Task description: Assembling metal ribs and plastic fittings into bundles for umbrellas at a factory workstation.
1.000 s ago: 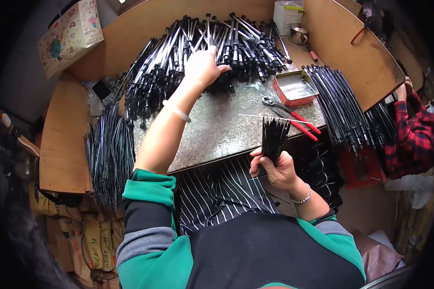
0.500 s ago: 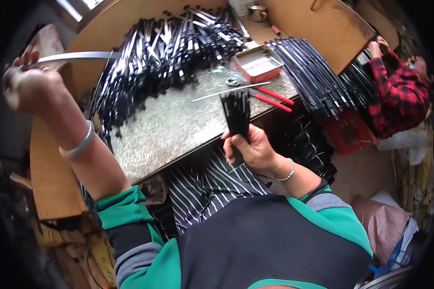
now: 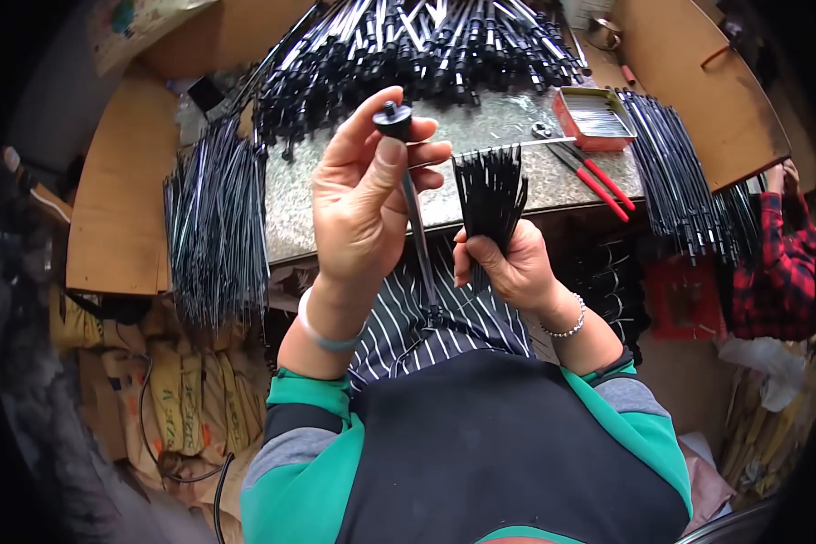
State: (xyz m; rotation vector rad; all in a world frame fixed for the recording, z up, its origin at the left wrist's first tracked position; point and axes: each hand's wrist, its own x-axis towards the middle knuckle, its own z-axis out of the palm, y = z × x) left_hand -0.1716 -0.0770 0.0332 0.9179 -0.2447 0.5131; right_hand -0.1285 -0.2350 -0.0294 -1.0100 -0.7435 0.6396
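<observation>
My left hand [image 3: 363,204] is raised over the near edge of the table, closed on a slim dark rod [image 3: 419,236]. The rod's round black knob end [image 3: 392,118] sits between thumb and fingers, and its shaft hangs down toward my lap. Just right of it, my right hand [image 3: 517,267] grips a bundle of thin black strips [image 3: 491,195] upright, their tips fanned at the top. A thin pale stick [image 3: 535,144] runs behind the strip tips toward my left fingers; whether a hand touches it I cannot tell.
Many black rods [image 3: 408,54] are heaped along the table's [image 3: 290,204] far side. More bundles hang over the left [image 3: 213,227] and right [image 3: 675,172] edges. Red-handled pliers [image 3: 598,181] lie near a red tin [image 3: 594,122] of thin pale sticks. A person in a checked shirt [image 3: 771,263] is at right.
My left hand has come from the far left, where it held a long pale shaft, to beside the bundle, now with the rod's knob end. My head view has shifted left.
</observation>
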